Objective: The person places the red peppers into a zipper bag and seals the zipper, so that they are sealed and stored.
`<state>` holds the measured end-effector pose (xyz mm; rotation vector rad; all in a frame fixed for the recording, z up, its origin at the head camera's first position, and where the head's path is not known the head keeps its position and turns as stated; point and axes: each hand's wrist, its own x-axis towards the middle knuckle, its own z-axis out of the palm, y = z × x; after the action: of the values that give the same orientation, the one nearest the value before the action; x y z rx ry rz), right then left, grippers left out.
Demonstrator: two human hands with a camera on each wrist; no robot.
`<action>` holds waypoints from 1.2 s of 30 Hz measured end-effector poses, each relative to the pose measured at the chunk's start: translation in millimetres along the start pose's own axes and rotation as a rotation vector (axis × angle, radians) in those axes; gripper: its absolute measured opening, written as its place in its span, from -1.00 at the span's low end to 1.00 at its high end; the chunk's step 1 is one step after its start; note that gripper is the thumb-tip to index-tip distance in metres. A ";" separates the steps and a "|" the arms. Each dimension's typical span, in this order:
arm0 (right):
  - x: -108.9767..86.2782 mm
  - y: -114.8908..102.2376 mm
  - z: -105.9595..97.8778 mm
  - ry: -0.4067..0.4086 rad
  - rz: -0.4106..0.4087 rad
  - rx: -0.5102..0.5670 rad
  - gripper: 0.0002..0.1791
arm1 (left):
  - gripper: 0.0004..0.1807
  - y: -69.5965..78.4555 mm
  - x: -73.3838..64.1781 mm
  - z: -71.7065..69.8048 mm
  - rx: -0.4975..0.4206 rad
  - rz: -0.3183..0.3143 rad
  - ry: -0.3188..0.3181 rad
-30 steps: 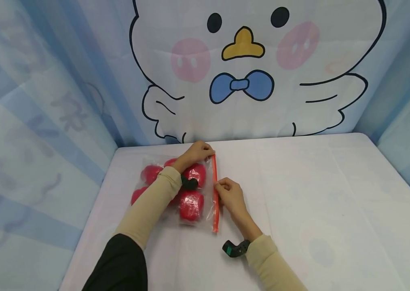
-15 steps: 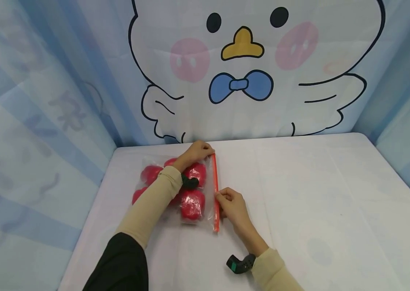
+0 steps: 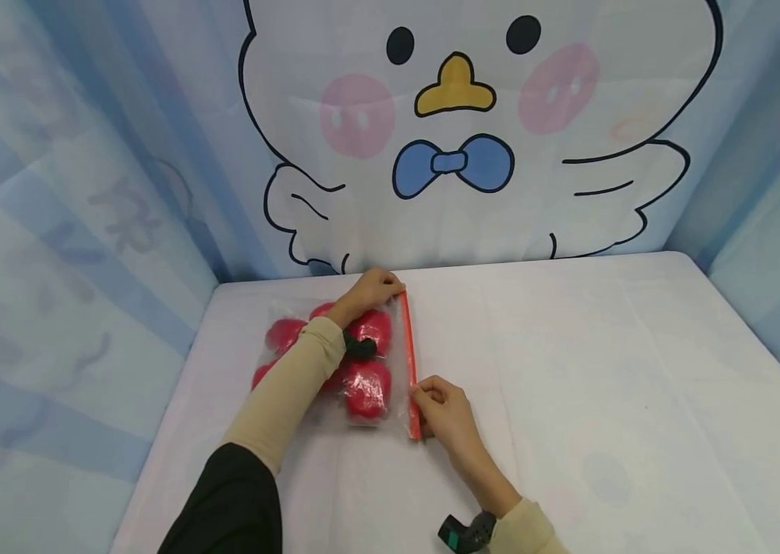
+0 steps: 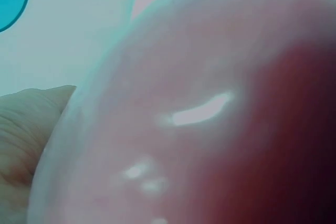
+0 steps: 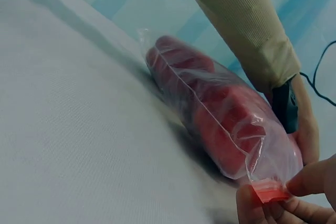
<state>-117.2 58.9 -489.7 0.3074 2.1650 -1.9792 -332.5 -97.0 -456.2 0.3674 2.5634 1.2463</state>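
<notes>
A clear zip-lock bag (image 3: 398, 369) lies on the table, holding several red rounded objects (image 3: 367, 389) whose kind does not show. Along its right edge runs a red zip strip (image 3: 409, 338). My left hand (image 3: 369, 294) reaches over the bag and pinches the strip's far end. Near the strip's lower end, my right hand (image 3: 451, 419) pinches it between thumb and fingers. The right wrist view shows the strip's red end (image 5: 272, 191) between the fingertips. Shiny plastic over a blurred red object (image 4: 273, 145) fills most of the left wrist view.
A white cloth covers the table (image 3: 584, 369). Behind it hangs a curtain (image 3: 459, 223) with a cartoon bird, and more blue curtain (image 3: 71, 269) stands along the left side. Small black cameras sit on my left wrist (image 3: 361, 348) and right wrist (image 3: 469, 532).
My right hand has slid down along the red strip toward its near end, still pinching it. My left hand has stayed at the far end. The bag has hardly moved.
</notes>
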 end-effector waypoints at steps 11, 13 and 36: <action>-12.3 1.5 -3.1 -0.040 0.009 0.075 -0.82 | -0.75 -2.0 0.6 -1.6 -0.007 -0.036 0.027; -14.7 2.1 -3.5 -0.039 0.012 0.087 -0.82 | -0.76 -1.5 0.5 -1.8 -0.007 -0.033 0.033; -35.6 9.7 -12.8 -0.034 0.058 0.101 -0.77 | -0.76 1.4 2.6 2.1 -0.027 -0.023 0.050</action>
<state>-80.3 71.7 -487.9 0.3447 2.0168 -2.0502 -334.1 -93.7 -456.7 0.3042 2.5819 1.2957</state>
